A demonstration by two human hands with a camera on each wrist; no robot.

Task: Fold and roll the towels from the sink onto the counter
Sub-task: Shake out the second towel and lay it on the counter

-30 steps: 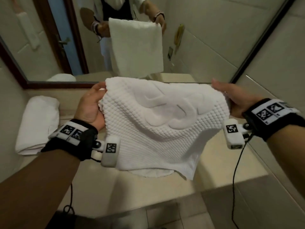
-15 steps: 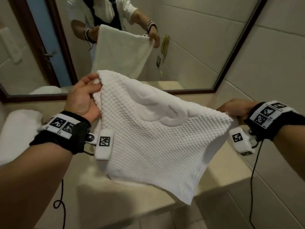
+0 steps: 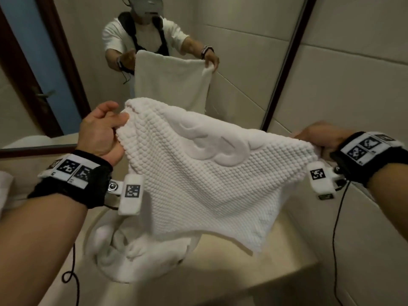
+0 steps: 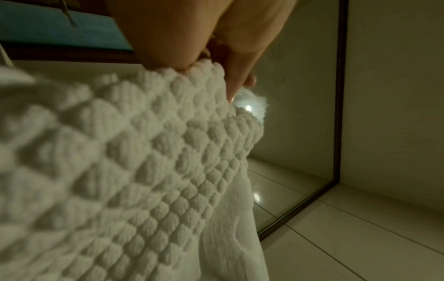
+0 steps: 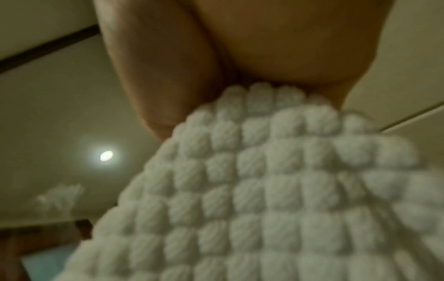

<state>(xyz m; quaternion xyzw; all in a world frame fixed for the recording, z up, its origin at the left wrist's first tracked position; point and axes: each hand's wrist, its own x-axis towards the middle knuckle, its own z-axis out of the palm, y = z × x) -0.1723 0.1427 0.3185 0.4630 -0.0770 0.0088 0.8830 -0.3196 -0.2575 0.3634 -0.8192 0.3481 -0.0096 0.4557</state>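
Note:
A white bobbled towel [image 3: 205,177] hangs stretched in the air between my two hands, above the sink. My left hand [image 3: 103,129] pinches its upper left corner, thumb on top; in the left wrist view the fingers [image 4: 192,47] curl over the towel [image 4: 120,171] edge. My right hand [image 3: 318,135] grips the upper right corner, lower than the left; the right wrist view shows the towel [image 5: 276,190] bunched under the palm. Another crumpled white towel [image 3: 136,255] lies in the round sink [image 3: 90,230] beneath.
A beige counter [image 3: 254,268] runs to the right of the sink up to a tiled wall [image 3: 353,74]. The mirror [image 3: 198,40] behind reflects a person holding the towel. A white folded towel [image 3: 4,188] shows at the far left edge.
The towel has been lifted higher and spread wider, with my right hand moving out to the right. The view has shifted, so the sink and its crumpled towel now show below.

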